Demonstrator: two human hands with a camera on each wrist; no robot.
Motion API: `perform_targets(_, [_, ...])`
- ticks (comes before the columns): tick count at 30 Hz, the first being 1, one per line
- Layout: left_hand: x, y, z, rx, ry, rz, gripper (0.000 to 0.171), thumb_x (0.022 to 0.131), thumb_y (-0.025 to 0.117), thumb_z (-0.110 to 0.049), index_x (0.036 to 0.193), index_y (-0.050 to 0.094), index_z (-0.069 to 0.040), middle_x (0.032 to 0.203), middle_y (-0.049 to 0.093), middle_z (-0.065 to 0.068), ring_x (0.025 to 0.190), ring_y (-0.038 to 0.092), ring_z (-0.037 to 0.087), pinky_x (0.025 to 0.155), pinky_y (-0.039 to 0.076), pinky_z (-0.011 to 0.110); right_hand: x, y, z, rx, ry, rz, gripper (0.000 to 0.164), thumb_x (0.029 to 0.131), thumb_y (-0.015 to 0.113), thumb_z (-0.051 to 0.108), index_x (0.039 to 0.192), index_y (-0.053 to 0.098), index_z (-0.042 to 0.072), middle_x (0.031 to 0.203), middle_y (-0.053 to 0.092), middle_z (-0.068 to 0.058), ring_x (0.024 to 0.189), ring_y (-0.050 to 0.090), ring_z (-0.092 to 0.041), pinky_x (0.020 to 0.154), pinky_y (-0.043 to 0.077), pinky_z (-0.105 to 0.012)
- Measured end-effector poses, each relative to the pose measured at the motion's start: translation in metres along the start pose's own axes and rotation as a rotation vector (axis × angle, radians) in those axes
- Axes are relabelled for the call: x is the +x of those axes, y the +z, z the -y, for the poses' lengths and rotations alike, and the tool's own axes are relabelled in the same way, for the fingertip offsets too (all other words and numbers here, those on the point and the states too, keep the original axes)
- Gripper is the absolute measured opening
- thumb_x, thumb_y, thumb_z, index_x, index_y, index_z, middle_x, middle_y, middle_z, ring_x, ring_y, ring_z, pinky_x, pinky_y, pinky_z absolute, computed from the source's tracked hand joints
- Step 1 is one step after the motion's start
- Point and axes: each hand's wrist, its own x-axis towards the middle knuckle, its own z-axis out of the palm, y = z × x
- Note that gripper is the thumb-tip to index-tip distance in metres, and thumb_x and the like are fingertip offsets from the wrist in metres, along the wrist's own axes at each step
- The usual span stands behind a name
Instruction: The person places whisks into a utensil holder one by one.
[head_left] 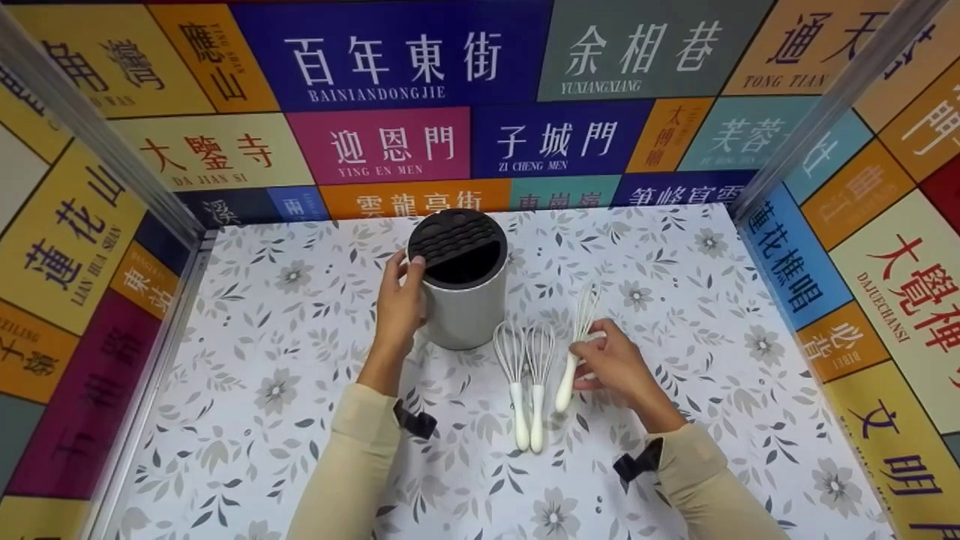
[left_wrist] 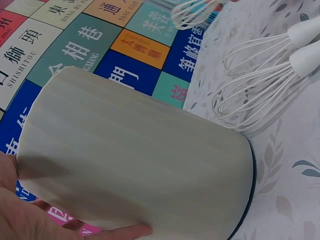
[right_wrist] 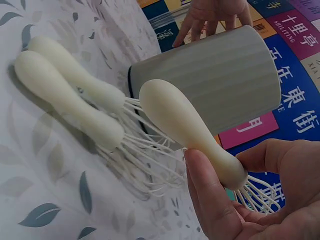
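Note:
A grey cylindrical utensil holder (head_left: 465, 311) with a black slotted lid (head_left: 457, 247) stands upright on the flower-patterned surface. My left hand (head_left: 401, 300) rests against its left side near the rim; in the left wrist view, a finger (left_wrist: 125, 232) lies along the wall. To the right, my right hand (head_left: 611, 360) pinches a white whisk (head_left: 577, 349) between thumb and fingers, its wires pointing away from me. The right wrist view shows the pinch near the handle's wire end. Two similar whisks (head_left: 517, 416) (head_left: 537, 416) lie side by side between the holder and my right hand.
Printed panels with large characters form a back wall (head_left: 397, 142) and side walls (head_left: 885, 300) around the patterned surface (head_left: 277, 352). Metal strips run along the corners and the left edge. A black band (head_left: 416, 421) is on each wrist.

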Motion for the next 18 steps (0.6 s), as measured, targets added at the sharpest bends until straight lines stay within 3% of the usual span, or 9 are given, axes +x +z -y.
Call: perform_targets(18, [0.001, 0.001, -0.001, 0.032, -0.036, -0.008, 0.062, 0.102, 0.049, -0.058, 0.156, 0.037, -0.029, 0.158, 0.040, 0.009, 0.139, 0.045, 0.033, 0.089, 0.051, 0.069, 0.006, 0.002, 0.100, 0.024, -0.203, 0.046, 0.047, 0.099, 0.062, 0.019, 0.136, 0.037, 0.005, 0.108, 0.058, -0.015, 0.085, 0.073, -0.028, 0.070, 0.063, -0.045])
